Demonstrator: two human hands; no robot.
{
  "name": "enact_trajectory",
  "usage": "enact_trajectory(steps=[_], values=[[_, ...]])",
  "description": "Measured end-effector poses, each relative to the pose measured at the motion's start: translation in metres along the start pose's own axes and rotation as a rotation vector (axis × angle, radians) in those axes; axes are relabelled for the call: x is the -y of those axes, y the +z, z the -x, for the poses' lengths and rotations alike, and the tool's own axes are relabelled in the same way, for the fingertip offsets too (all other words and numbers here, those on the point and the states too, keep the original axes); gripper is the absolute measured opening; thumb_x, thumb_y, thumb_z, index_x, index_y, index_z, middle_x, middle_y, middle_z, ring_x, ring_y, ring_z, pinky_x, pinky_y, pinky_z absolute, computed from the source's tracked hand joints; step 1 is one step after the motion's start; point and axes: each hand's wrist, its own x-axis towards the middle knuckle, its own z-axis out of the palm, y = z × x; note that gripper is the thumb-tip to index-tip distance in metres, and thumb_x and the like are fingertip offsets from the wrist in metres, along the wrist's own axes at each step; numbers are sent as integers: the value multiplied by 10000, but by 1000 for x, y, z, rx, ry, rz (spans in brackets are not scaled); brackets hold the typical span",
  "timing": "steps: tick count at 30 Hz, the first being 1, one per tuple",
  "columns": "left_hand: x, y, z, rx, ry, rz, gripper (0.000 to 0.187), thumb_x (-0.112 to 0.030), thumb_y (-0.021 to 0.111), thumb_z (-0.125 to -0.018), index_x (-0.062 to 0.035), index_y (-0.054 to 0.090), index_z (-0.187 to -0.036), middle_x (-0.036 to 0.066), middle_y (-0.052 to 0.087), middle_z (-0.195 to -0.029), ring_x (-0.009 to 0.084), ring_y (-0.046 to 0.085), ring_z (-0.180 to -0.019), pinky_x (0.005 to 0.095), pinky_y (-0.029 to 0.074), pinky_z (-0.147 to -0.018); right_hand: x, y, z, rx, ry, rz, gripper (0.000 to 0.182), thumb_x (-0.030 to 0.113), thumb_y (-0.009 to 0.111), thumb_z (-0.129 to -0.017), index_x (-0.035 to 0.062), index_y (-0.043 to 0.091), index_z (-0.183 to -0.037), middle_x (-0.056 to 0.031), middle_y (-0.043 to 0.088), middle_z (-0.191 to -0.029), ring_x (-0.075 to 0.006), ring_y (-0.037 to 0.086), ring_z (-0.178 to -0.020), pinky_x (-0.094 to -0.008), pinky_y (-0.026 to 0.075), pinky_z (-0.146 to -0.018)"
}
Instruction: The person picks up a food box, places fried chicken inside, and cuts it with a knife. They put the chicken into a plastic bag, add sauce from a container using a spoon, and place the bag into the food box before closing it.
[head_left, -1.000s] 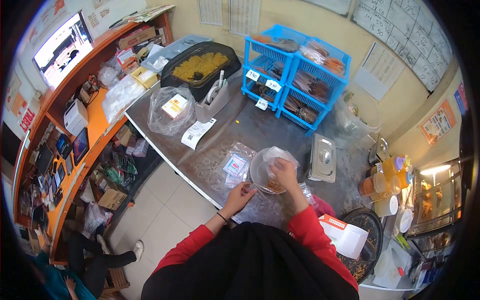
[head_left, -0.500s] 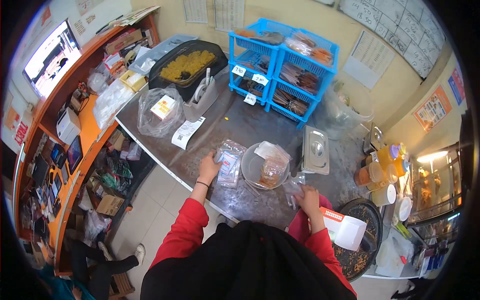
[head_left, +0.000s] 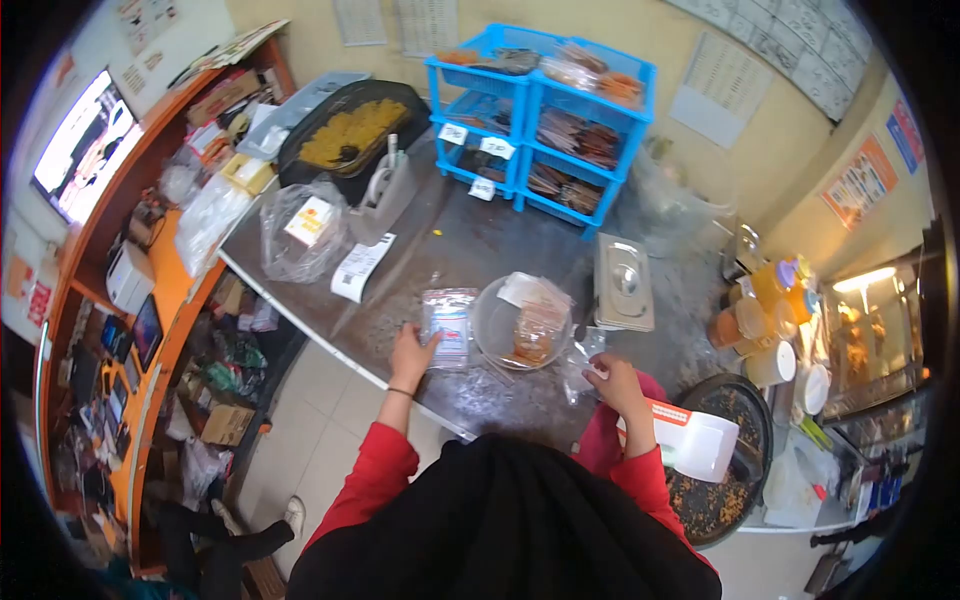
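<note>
My left hand lies at the left edge of a stack of clear printed packets, its thumb and fingers apart. To the right of the stack is a round translucent bowl holding filled clear packets with orange-brown contents. My right hand is beside the bowl's lower right, its fingertips closed on a small clear plastic bag. The bag's contents, if any, are too blurred to make out.
A lidded steel container stands right of the bowl. Behind are blue stacked baskets and a black tray of yellow food. A white-and-orange device sits over a dark round tray. A seated person's legs show lower left.
The printed packets, fanned out earlier, now sit in a neater, straighter stack beside my left hand. My right hand's fingers have drawn together on the clear bag. The whole view has shifted slightly.
</note>
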Motion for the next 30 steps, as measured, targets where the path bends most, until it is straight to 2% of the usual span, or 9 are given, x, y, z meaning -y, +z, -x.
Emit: enact_trajectory(steps=[3, 6, 9, 13, 16, 20, 24, 28, 30], values=[[2, 21, -9, -123, 128, -48, 560, -342, 729, -588, 5, 498, -962, 182, 556, -947, 314, 537, -875, 373, 430, -742, 15, 9, -1, 32, -35, -26, 280, 189, 629, -685, 12, 578, -897, -163, 587, -836, -289, 570, -777, -352, 438, -691], [-13, 13, -8, 28, -23, 77, 593, -252, 766, -524, 31, 488, -966, 187, 561, -930, 315, 550, -845, 367, 434, -747, 15, 13, -3, 35, -60, -51, 289, 197, 630, -689, 9, 577, -901, -158, 589, -842, -281, 572, -780, -347, 440, -689], [0, 19, -16, 375, -51, 282, 600, -200, 761, -502, 22, 478, -982, 185, 565, -897, 314, 562, -819, 345, 444, -728, 15, 12, -4, 42, -72, -55, 292, 200, 629, -692, 8, 577, -906, -156, 590, -846, -275, 574, -780, -342, 441, -686], [16, 35, -11, 204, 68, 262, 508, -91, 721, -568, 2, 441, -982, 145, 584, -814, 234, 583, -792, 315, 467, -665, 17, 7, 0, 23, -80, -65, 290, 199, 627, -695, 10, 578, -910, -154, 590, -848, -278, 572, -780, -343, 441, -688], [-10, 2, 8, 246, -41, 727, 502, 14, 669, -632, -1, 377, -1041, 149, 591, -859, 196, 582, -821, 304, 485, -669, 17, 1, 5, 28, -86, -63, 279, 193, 626, -702, 9, 578, -905, -145, 593, -831, -247, 577, -773, -326, 445, -672], [-35, -50, 18, 338, 54, 891, 506, 80, 631, -664, -6, 355, -1079, 144, 578, -950, 190, 576, -873, 289, 491, -709, 54, -8, 5, 167, -13, -369, 225, 164, 621, -727, 7, 580, -882, -108, 596, -783, -160, 569, -703, -269, 444, -611], [-63, -75, 35, 469, 181, 1055, 508, 101, 651, -629, 5, 409, -1065, 100, 564, -981, 154, 557, -890, 277, 468, -759, 120, 33, -7, -54, -131, -745, 134, 121, 597, -756, 6, 582, -822, -57, 578, -717, -98, 527, -617, -227, 421, -553], [-87, -66, 59, 476, 299, 946, 425, 89, 603, -681, -11, 456, -1068, 48, 560, -956, 98, 533, -846, 241, 435, -752, 112, 58, -29, -98, -94, -786, 105, 99, 574, -774, -5, 570, -779, -32, 557, -679, -80, 510, -593, -221, 413, -542], [-83, -50, 55, 415, 223, 965, 364, 36, 593, -719, -11, 468, -1058, 35, 565, -939, 91, 529, -829, 233, 434, -735, 99, 45, -29, -208, -24, -809, 100, 86, 557, -787, -12, 568, -771, -20, 544, -663, -70, 504, -590, -219, 408, -523]])
